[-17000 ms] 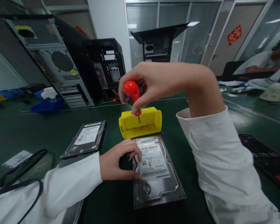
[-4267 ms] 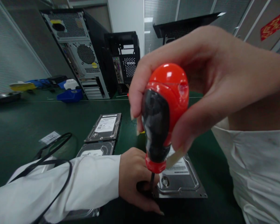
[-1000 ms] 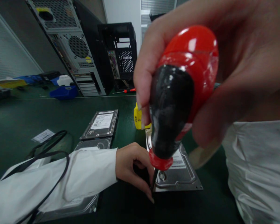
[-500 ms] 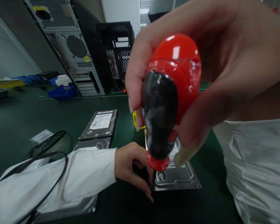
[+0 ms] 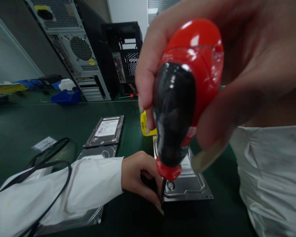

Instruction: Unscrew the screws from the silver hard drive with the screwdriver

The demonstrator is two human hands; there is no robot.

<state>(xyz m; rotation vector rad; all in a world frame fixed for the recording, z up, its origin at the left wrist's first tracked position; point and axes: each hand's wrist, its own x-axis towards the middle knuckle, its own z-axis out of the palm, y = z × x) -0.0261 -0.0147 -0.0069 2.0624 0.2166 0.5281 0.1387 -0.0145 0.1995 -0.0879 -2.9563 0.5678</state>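
My right hand (image 5: 236, 62) is closed around the bulbous handle of a red and black screwdriver (image 5: 185, 95), held upright close to the camera. Its shaft runs down to the near left corner of a silver hard drive (image 5: 189, 184) lying flat on the green table. My left hand (image 5: 140, 177) rests beside that corner, fingers curled and pinched at the shaft's tip and the drive's edge. The tip itself is hidden behind my fingers.
Two more hard drives (image 5: 108, 130) lie to the left, one partly under my left sleeve. A yellow box (image 5: 145, 125) sits behind the drive. Computer cases (image 5: 84, 49) stand at the back, a blue bin (image 5: 66, 97) left, black cable (image 5: 46, 158) near left.
The screwdriver handle has turned and shifted slightly in my right hand over the last second. My left hand has stayed at the drive's corner.
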